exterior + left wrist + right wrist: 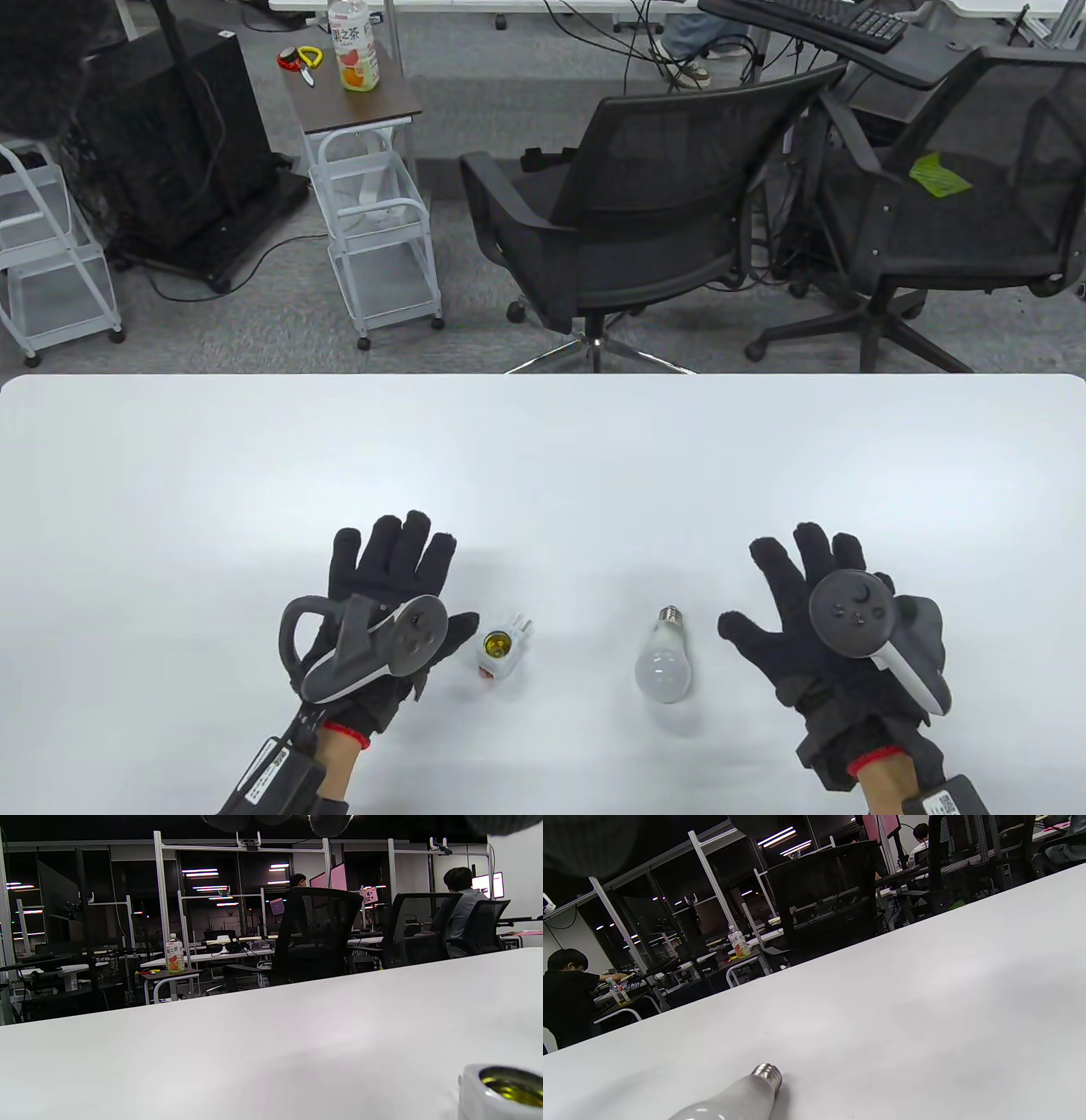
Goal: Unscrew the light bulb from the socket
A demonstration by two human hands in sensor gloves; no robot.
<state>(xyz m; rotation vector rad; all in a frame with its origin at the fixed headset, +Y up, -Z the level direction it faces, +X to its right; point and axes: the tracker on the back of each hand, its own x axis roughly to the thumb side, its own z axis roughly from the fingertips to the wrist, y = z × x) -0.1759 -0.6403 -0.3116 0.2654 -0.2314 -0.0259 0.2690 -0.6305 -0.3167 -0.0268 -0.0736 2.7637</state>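
Observation:
A white light bulb (663, 666) lies on its side on the white table (543, 458), its metal screw base pointing away from me; it also shows in the right wrist view (734, 1099). A small white plug-in socket (501, 649) lies apart from it to the left, its brass opening empty; its rim shows in the left wrist view (500, 1090). My left hand (386, 594) lies open and flat just left of the socket, thumb tip near it. My right hand (806, 611) lies open and flat right of the bulb, holding nothing.
Two black mesh office chairs (645, 212) stand beyond the table's far edge. A small white cart (365, 170) with a drink bottle (354, 51) stands further back left. The table (254, 1052) holds only the bulb and the socket.

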